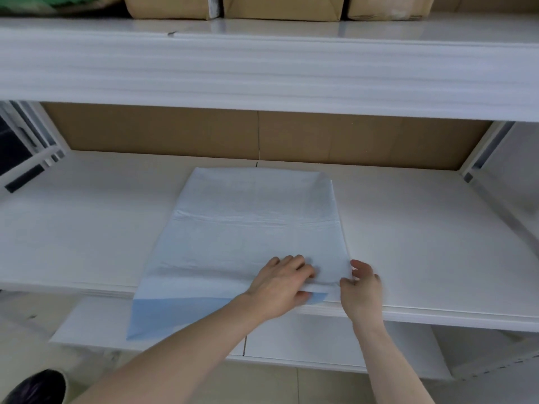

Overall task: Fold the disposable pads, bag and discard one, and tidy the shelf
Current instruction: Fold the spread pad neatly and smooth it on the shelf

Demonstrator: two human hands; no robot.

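A pale blue-white disposable pad (pixel 250 228) lies spread lengthwise on the white middle shelf (pixel 87 228). Its near end hangs over the shelf's front edge and shows a blue backing. My left hand (pixel 281 282) rests on the pad's near right part, fingers on top and thumb under a lifted fold. My right hand (pixel 361 282) pinches the pad's near right corner between thumb and fingers.
Brown cardboard (pixel 204 132) lines the back of the shelf. Above it is another white shelf (pixel 262 68) bearing cardboard boxes (pixel 280 7). A lower shelf (pixel 291 342) juts out below. A dark plastic bag (pixel 35 386) sits at the bottom left.
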